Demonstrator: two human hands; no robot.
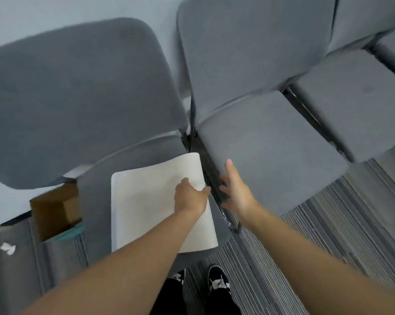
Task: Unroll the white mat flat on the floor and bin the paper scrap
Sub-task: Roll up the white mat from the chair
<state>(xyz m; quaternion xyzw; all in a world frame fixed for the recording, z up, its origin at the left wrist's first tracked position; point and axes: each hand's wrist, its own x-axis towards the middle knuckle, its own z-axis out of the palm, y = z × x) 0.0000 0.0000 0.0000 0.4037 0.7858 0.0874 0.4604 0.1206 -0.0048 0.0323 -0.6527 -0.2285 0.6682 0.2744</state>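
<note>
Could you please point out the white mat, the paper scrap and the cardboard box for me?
white mat (144, 201): head view, middle of its top surface.
paper scrap (8, 248): head view, its centre.
cardboard box (53, 212): head view, its inner wall.

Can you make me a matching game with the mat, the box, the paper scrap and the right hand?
Things:
1. white mat
2. cardboard box
3. paper scrap
4. right hand

Places or states:
A. on the floor at far left
B. open, fingers spread, beside the mat
C. folded or rolled on a grey chair seat, gripped by the left hand
D. on the floor left of that chair

Pairs: 1-C, 2-D, 3-A, 4-B
</note>
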